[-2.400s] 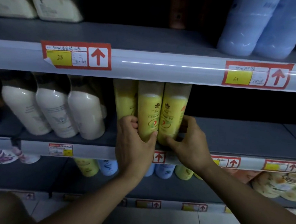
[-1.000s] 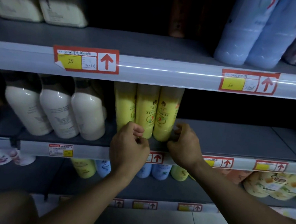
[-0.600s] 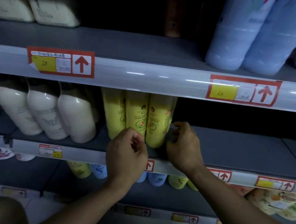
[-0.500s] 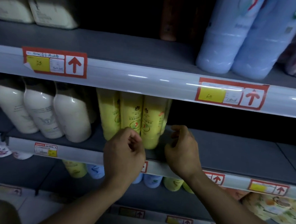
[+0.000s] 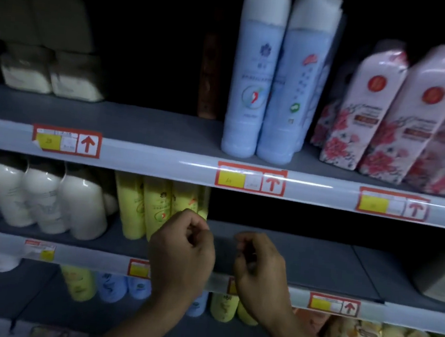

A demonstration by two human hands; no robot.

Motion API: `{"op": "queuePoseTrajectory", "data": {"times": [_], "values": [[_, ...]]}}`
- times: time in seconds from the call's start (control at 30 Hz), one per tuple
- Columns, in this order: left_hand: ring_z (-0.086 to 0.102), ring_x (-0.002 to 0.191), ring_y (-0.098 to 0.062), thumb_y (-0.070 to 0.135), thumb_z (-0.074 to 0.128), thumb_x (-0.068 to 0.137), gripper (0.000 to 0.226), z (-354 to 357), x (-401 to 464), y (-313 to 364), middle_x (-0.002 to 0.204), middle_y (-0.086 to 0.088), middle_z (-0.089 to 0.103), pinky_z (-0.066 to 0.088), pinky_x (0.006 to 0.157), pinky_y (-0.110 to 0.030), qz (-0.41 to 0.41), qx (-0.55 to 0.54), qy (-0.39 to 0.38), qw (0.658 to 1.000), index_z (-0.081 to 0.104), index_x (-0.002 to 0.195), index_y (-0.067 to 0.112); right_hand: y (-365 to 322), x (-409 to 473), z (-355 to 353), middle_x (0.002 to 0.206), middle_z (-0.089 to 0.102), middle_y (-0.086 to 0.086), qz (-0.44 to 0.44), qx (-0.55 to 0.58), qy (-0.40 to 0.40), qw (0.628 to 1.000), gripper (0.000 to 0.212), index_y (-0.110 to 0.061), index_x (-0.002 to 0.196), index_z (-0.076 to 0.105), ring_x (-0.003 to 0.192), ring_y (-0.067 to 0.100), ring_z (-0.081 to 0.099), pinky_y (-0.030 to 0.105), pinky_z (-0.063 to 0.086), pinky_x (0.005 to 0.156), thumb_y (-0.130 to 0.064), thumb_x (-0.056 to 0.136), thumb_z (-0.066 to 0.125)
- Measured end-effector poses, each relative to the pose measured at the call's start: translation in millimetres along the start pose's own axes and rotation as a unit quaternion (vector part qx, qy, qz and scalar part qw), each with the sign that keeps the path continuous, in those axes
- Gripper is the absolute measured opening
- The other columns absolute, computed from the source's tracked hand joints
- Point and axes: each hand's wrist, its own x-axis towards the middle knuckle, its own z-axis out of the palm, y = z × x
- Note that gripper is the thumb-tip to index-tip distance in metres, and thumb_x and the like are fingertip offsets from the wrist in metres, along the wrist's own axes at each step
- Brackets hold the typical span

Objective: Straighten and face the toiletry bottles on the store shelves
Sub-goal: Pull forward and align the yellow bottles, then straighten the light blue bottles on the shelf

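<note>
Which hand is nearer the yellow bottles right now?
Left. The left hand overlaps the yellow bottles' lower right; the right hand sits further right, before bare shelf.
</note>
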Motion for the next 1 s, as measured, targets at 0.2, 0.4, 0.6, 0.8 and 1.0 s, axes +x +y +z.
{"op": "queuePoseTrajectory", "data": {"times": [0.2,0.4,0.6,0.8,1.0], "values": [[0.058,0.062,-0.01,0.004,0.059,0.077,0.015,-14,30,57,0.068,0.008,0.059,0.045,0.055,-0.027,0.13,-0.047,0.031,0.99,0.06,0.072,0.019,-42,4,-47,0.091,0.061,-0.013,-0.083,0.029,0.065,0.994,0.026,-0.025,0.099,0.064,0.084,0.007,0.062,0.02,0.048,0.07,-0.002,0.088,0.065],[0.054,0.093,-0.009,0.004,0.066,0.078,0.028,-25,72,99,0.105,-0.002,0.055,0.04,0.083,-0.01,0.202,-0.048,0.036,0.978,0.059,0.104,0.01,-96,54,-91,0.096,0.061,-0.001,-0.169,0.025,0.169,0.971,0.018,-0.012,0.107,0.063,0.088,0.008,0.06,0.021,0.047,0.076,-0.009,0.09,0.063],[0.047,0.131,-0.015,0.023,0.078,0.089,0.071,-22,123,111,0.145,-0.001,0.041,0.043,0.109,-0.033,0.119,0.005,-0.058,0.991,0.041,0.149,0.02,-114,105,-111,0.134,0.051,-0.003,-0.054,0.024,0.155,0.986,0.06,-0.016,0.143,0.046,0.124,0.012,0.05,0.034,0.047,0.106,-0.026,0.089,0.072],[0.061,0.123,-0.017,0.048,0.081,0.078,0.081,1,157,107,0.14,0.001,0.057,0.054,0.103,-0.044,0.048,0.006,-0.112,0.993,0.041,0.145,0.026,-116,142,-106,0.141,0.046,0.001,0.0,0.008,0.111,0.994,0.092,-0.019,0.153,0.03,0.129,0.021,0.054,0.047,0.053,0.104,-0.047,0.077,0.076],[0.068,0.11,-0.015,0.049,0.084,0.072,0.066,12,156,102,0.122,0.004,0.069,0.058,0.095,-0.04,0.055,-0.019,-0.1,0.993,0.057,0.128,0.026,-112,157,-100,0.127,0.053,0.004,0.025,-0.03,0.135,0.99,0.071,-0.015,0.141,0.044,0.113,0.021,0.058,0.034,0.052,0.089,-0.042,0.083,0.076]]}}
